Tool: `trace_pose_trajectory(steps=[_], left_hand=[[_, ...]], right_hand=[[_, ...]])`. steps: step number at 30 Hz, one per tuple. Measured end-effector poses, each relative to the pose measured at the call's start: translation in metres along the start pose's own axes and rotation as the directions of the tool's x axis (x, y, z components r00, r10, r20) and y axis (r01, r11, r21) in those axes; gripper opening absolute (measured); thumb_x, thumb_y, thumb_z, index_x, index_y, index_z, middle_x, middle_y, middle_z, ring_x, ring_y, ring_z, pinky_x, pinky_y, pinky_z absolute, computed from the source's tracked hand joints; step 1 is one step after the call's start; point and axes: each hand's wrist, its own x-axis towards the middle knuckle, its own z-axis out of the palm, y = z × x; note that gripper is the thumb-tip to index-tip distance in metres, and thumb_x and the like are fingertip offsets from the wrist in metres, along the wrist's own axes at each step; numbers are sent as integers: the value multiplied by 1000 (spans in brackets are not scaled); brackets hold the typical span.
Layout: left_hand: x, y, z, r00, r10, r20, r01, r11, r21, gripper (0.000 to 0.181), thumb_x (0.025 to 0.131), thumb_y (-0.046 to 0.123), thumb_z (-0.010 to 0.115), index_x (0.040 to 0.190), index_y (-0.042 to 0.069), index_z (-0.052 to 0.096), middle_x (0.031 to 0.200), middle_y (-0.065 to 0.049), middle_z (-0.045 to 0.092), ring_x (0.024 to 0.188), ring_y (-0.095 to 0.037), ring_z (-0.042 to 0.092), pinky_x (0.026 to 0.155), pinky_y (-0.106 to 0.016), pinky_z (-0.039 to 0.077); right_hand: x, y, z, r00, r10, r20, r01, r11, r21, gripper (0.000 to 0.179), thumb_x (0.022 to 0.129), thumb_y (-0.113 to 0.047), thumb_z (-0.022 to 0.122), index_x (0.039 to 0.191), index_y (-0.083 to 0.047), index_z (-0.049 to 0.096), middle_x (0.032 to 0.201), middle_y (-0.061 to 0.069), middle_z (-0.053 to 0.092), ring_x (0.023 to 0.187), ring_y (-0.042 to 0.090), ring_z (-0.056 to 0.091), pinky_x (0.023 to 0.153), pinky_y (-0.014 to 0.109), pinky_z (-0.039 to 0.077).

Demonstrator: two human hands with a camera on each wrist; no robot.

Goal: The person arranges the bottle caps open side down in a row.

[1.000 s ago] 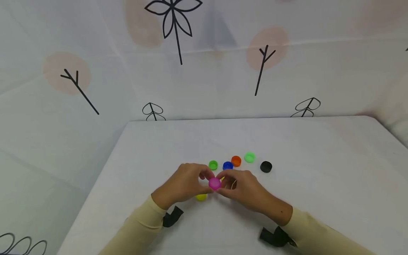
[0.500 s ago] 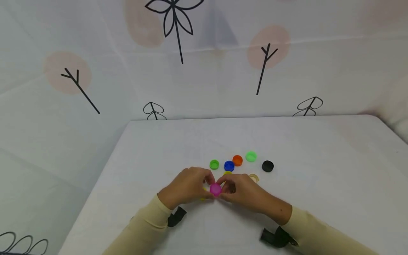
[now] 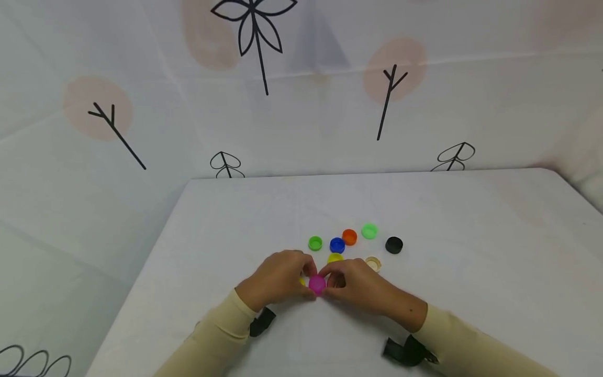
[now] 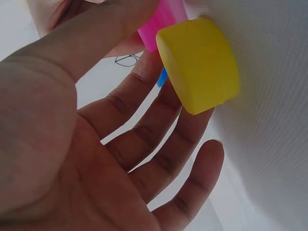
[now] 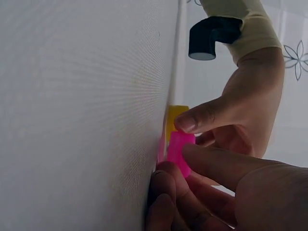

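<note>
Both hands meet at a pink bottle cap (image 3: 317, 285), held close over the white tabletop. My left hand (image 3: 281, 278) pinches it from the left, between thumb and fingertips. From the right, my right hand (image 3: 361, 287) grips the same cap with thumb and index finger. In the right wrist view, a thin pink strip (image 5: 161, 150) shows between the pink cap (image 5: 180, 150) and the table. A yellow cap (image 4: 199, 65) stands beside the left hand's fingers in the left wrist view; the head view shows only a sliver of it.
Beyond the hands lie a green cap (image 3: 315, 243), a blue cap (image 3: 337, 245), an orange cap (image 3: 349, 237), a light green cap (image 3: 369, 231) and a black cap (image 3: 393, 245). A second yellow cap (image 3: 335, 258) and a cream ring-like cap (image 3: 373, 264) sit near the right hand.
Both hands have come down a little toward the near side with the pink cap between them. The second yellow cap and the cream one now show more behind the right hand.
</note>
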Motion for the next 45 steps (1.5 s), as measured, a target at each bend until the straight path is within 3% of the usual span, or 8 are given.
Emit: trace_pose_trajectory(steps=[11,45], left_hand=[[0,0,2,998,58,-17,-58,998,36,27,74,27,90,92,16,72,87,8,66,83,-6,56,78,-22,51],[0,-2,1,997,72,14,-73,997,21,27,76,23,89,95,14,71,86,7,63,80,-6,52,77,-20,48]], right_hand=[[0,0,1,1000,-1,-10,1,1000,-20,23,85,-12,79,108,-10,75,73,-11,64,69,6,57,64,18,51],[3,-1,4,1000,-7,-14,6,999,-43,23,84,-12,80,107,-8,76,70,-10,62,67,6,57,62,19,51]])
